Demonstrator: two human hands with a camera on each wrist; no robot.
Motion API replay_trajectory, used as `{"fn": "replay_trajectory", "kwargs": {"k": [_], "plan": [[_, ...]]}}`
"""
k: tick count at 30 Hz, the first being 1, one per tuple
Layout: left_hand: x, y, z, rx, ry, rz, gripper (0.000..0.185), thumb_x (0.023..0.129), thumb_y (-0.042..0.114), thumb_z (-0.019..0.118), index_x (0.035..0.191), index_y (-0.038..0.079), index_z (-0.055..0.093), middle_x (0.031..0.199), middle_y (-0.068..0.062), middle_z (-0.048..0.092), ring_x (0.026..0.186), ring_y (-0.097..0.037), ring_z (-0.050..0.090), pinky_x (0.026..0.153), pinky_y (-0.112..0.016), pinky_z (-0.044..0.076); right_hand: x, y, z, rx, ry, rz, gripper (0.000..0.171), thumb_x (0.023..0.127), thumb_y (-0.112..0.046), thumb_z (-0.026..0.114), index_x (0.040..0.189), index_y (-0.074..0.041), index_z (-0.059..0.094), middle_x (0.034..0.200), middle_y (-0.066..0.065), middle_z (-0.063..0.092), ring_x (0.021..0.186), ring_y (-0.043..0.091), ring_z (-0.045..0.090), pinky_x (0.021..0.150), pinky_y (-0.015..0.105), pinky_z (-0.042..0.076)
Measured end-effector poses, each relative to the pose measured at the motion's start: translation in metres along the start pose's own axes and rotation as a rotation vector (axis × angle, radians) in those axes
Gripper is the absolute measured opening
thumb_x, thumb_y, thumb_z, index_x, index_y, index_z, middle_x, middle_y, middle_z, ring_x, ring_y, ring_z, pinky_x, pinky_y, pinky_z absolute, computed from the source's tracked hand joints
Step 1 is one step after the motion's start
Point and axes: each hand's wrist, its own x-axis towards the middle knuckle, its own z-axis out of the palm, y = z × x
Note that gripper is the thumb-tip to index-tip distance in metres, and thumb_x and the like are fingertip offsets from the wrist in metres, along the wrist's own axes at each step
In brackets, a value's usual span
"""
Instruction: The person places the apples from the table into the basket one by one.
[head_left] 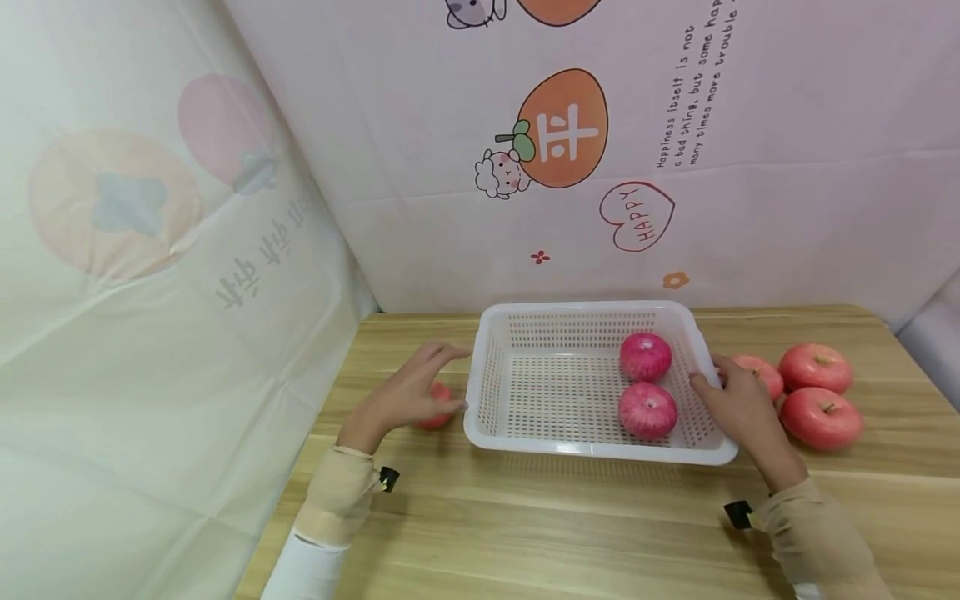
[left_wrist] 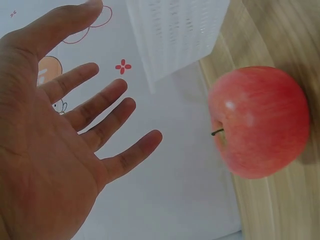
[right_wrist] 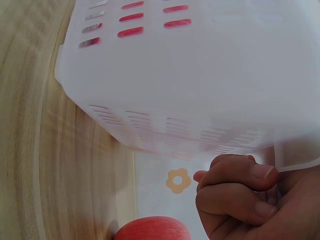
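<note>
left hand: left hand hovers over a red apple left of the basket, fingers spread and straight, holding nothing; left wrist view shows a clear gap between palm and apple
right hand: right hand at the basket's right rim, fingers curled and gripping the rim edge
basket: white plastic, rectangular, slotted walls and floor, rounded corners; long axis runs left-right across the wooden surface; sits mid-surface near the back wall
apples in basket: two red apples in the right half, one behind the other, close together
apples outside: three apples on the surface right of the basket, clustered, one partly hidden behind the right hand
head view only: whole layout, both hands, all apples, beige sleeves
left wrist view only: apple lies on its side, stem pointing towards the palm; skin smooth, red with faint yellow streaks; basket corner above it
right wrist view only: underside of the basket wall close up, red showing through the slots; top of one apple at the bottom edge
backdrop: glossy printed sheet with orange fruit cartoons and lettering
</note>
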Motion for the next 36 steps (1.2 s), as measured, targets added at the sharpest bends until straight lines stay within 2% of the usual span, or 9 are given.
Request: {"fn": "replay_trajectory", "kwargs": {"k": [13,22,27,36], "plan": [[-0.012,-0.019,0.015,0.036,-0.041,-0.082,0.082,0.081,0.03,0.092,0.152,0.012,0.054,0.154,-0.01,0.051,0.143,-0.033,0.05,0.112,-0.051,0.053,0.002,0.0,0.0,0.0,-0.004,0.001,0.069,0.11,-0.038,0.051,0.151,0.017,0.041,0.132,0.046,0.059,0.106,0.051,0.069,0.083,0.062,0.062],[-0.02,-0.031,0.023,0.072,-0.031,-0.121,0.082,0.079,0.026,0.093,0.151,0.013,0.056,0.151,-0.013,0.053,0.137,-0.034,0.053,0.111,-0.054,0.052,0.002,0.0,0.001,0.001,-0.006,0.005,0.07,0.11,-0.039,0.051,0.152,0.016,0.041,0.132,0.046,0.059,0.106,0.052,0.069,0.083,0.063,0.062],[-0.022,-0.037,0.025,0.094,-0.022,-0.131,0.081,0.079,0.024,0.092,0.15,0.009,0.057,0.149,-0.015,0.054,0.135,-0.035,0.053,0.11,-0.056,0.052,0.001,-0.001,0.001,0.002,-0.004,0.007,0.069,0.11,-0.038,0.051,0.152,0.016,0.041,0.132,0.045,0.059,0.106,0.051,0.069,0.083,0.062,0.062],[-0.023,-0.044,0.03,0.121,-0.025,-0.153,0.082,0.08,0.025,0.093,0.151,0.009,0.056,0.149,-0.013,0.054,0.137,-0.034,0.052,0.111,-0.053,0.053,-0.001,-0.002,0.0,-0.002,0.002,0.004,0.069,0.11,-0.037,0.051,0.151,0.017,0.041,0.132,0.046,0.059,0.108,0.053,0.067,0.085,0.065,0.06]]}}
